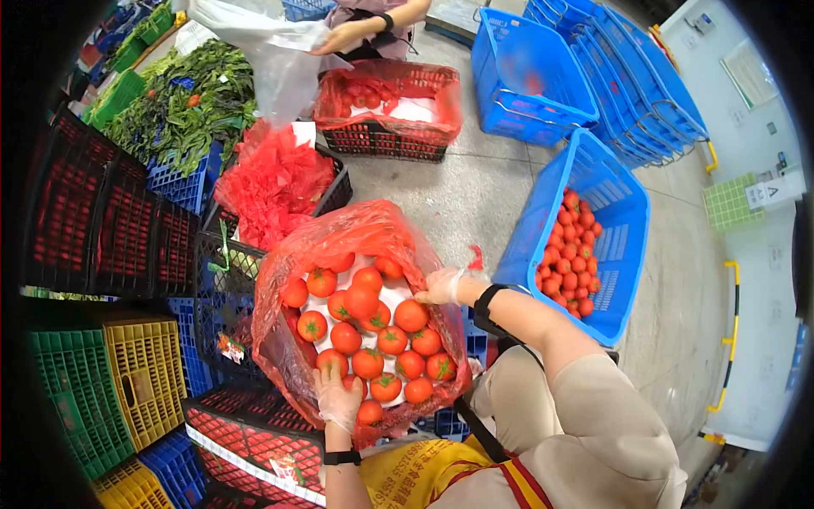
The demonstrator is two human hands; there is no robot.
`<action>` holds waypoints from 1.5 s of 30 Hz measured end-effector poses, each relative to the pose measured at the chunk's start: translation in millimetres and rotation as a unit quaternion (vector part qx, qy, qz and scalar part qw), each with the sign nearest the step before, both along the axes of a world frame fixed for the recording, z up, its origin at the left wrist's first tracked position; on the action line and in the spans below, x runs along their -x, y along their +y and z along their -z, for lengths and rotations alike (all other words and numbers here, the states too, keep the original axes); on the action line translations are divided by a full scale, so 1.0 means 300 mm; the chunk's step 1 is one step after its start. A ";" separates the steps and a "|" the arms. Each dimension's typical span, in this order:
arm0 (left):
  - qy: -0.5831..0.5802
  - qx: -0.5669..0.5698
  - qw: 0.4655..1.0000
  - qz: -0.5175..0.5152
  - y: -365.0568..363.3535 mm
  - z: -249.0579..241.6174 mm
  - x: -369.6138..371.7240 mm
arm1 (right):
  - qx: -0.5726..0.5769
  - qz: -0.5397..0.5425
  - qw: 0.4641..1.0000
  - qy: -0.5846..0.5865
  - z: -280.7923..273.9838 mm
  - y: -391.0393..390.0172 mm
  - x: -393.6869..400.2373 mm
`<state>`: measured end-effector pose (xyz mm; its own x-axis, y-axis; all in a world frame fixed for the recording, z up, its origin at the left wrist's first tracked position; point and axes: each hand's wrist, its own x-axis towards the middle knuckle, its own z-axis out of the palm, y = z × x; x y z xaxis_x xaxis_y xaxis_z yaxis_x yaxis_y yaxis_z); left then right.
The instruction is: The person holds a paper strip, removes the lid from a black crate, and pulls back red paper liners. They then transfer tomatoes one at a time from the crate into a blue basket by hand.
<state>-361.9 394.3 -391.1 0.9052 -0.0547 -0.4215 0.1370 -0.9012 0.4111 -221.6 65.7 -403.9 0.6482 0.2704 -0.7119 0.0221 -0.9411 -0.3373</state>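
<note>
A red plastic bag (pixel 288 246) lines a crate in front of me, full of ripe tomatoes (pixel 392 340) with white padding beneath them. At the near left of this crate, my left hand (pixel 337 400), in a clear glove, has its fingers curled against a tomato (pixel 331 362). My right hand (pixel 443 286), also gloved, grips the bag's edge on the right side, close to the outer tomatoes. Further right stands a blue basket (pixel 623 246) with many tomatoes (pixel 572 254) in it.
Another person's hand (pixel 343 36) holds clear plastic (pixel 284 76) beside a red-lined crate (pixel 386 140). Crumpled red bags (pixel 275 182) and leafy greens (pixel 195 93) are at left. Black crates (pixel 110 212), a yellow crate (pixel 146 382) and stacked blue baskets (pixel 636 85) stand around.
</note>
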 end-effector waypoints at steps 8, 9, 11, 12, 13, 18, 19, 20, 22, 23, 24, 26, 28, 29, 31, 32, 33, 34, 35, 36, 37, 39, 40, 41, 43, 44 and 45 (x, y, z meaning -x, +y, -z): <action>0.103 0.070 0.982 -0.144 0.212 -0.223 0.180 | 0.155 0.049 0.984 0.074 -0.240 -0.415 0.419; 0.136 0.090 0.973 -0.165 0.228 -0.272 0.208 | 0.174 0.097 0.977 0.076 -0.243 -0.499 0.515; 0.212 0.028 0.967 -0.142 0.290 -0.325 0.286 | 0.192 0.119 0.970 0.086 -0.399 -0.547 0.638; 0.283 -0.031 0.951 -0.121 0.317 -0.360 0.316 | 0.207 0.111 0.968 0.089 -0.447 -0.566 0.701; 0.275 -0.056 0.958 -0.061 0.330 -0.416 0.343 | 0.214 0.119 0.963 0.115 -0.478 -0.583 0.768; 0.226 -0.060 0.969 0.083 0.456 -0.538 0.487 | 0.147 -0.128 0.977 0.085 -0.665 -0.558 0.948; 0.204 -0.037 0.976 0.069 0.470 -0.580 0.498 | 0.172 -0.052 0.978 0.106 -0.749 -0.514 0.917; 0.183 -0.013 0.981 0.055 0.473 -0.627 0.506 | 0.195 0.024 0.972 0.126 -0.863 -0.455 0.880; 0.218 -0.014 0.975 -0.029 0.372 -0.953 0.393 | 0.067 0.087 0.987 0.119 -0.685 -0.530 0.930; 0.193 0.032 0.980 -0.032 0.403 -0.957 0.409 | 0.053 0.200 0.966 0.153 -0.823 -0.470 0.872; 0.166 0.078 0.982 -0.033 0.441 -0.937 0.431 | 0.025 0.070 0.997 0.038 -0.720 -0.513 0.889; 0.192 0.084 0.969 -0.130 0.511 -0.784 0.455 | 0.024 -0.110 0.994 -0.010 -1.173 -0.331 0.692; 0.157 0.154 0.963 -0.157 0.545 -0.797 0.478 | 0.047 -0.158 0.984 -0.062 -1.152 -0.325 0.636; 0.136 0.116 0.978 -0.110 0.550 -0.857 0.469 | 0.067 -0.195 0.973 -0.106 -1.170 -0.306 0.605; 0.122 0.084 0.982 -0.117 0.530 -1.050 0.466 | 0.073 -0.150 0.979 -0.113 -1.244 -0.271 0.537; 0.121 0.050 0.984 -0.117 0.515 -1.160 0.471 | 0.078 -0.097 0.986 -0.109 -1.322 -0.229 0.505; 0.115 0.066 0.983 -0.126 0.519 -1.203 0.503 | 0.090 -0.112 0.983 -0.114 -1.410 -0.182 0.467; 0.151 0.047 0.985 -0.070 0.545 -1.215 0.521 | 0.103 -0.127 0.979 -0.119 -1.468 -0.150 0.453; 0.156 0.042 0.985 -0.068 0.558 -1.220 0.555 | 0.046 -0.078 0.985 -0.145 -1.293 -0.225 0.439; 0.160 0.037 0.984 -0.065 0.567 -1.227 0.585 | 0.037 -0.054 0.987 -0.145 -1.303 -0.215 0.424; 0.161 0.037 0.984 -0.069 0.575 -1.237 0.614 | 0.040 -0.028 0.990 -0.129 -1.324 -0.197 0.400; 0.226 -0.030 0.972 -0.060 0.589 -1.248 0.678 | 0.042 -0.004 0.993 -0.111 -1.387 -0.154 0.355; 0.227 -0.031 0.971 -0.064 0.594 -1.251 0.700 | 0.035 -0.032 0.992 -0.114 -1.420 -0.134 0.330; 0.223 -0.037 0.972 -0.059 0.598 -1.246 0.730 | 0.029 -0.061 0.991 -0.116 -1.435 -0.118 0.303; 0.224 -0.042 0.972 -0.058 0.614 -1.207 0.804 | 0.050 -0.084 0.989 -0.109 -1.428 -0.091 0.235; 0.210 -0.054 0.976 0.000 0.635 -1.142 0.838 | 0.071 -0.104 0.986 -0.107 -1.413 -0.090 0.204; 0.192 -0.065 0.978 0.056 0.629 -1.105 0.837 | 0.038 -0.127 0.983 -0.124 -1.391 -0.096 0.165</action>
